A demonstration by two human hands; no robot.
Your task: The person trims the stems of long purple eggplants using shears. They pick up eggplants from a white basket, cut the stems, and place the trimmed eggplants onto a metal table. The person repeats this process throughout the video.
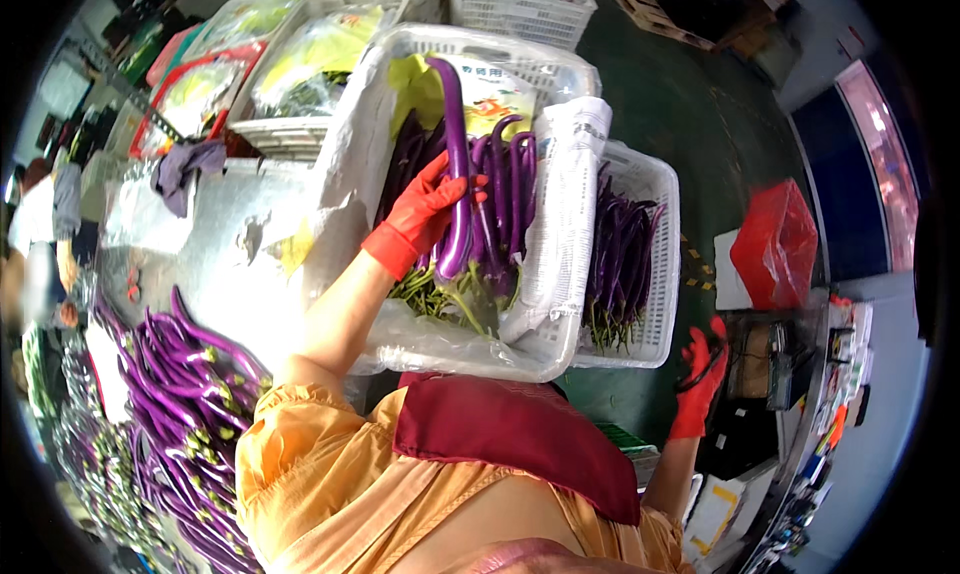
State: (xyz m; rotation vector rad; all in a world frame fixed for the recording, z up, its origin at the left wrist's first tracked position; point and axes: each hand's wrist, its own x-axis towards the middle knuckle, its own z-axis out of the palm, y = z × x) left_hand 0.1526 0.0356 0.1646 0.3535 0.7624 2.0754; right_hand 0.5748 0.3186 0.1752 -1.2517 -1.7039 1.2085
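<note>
My left hand (426,212), in a red rubber glove, is closed around a long purple eggplant (455,236) above a white plastic crate (564,356). The crate is lined with plastic and printed paper and holds more long eggplants with green stems. Out to the right, my right hand (703,371), gloved in red too, has a dark, slim tool, perhaps scissors, in its fingers; blur hides its exact kind. A second white crate (670,274) full of eggplants stands just right of the first.
A heap of loose eggplants (180,394) lies at the lower left beside a metal table (217,266). Crates of bagged vegetables (315,64) stand at the upper left. A red plastic-covered box (776,244) and a cluttered shelf (814,424) are at the right. Another person (49,221) stands far left.
</note>
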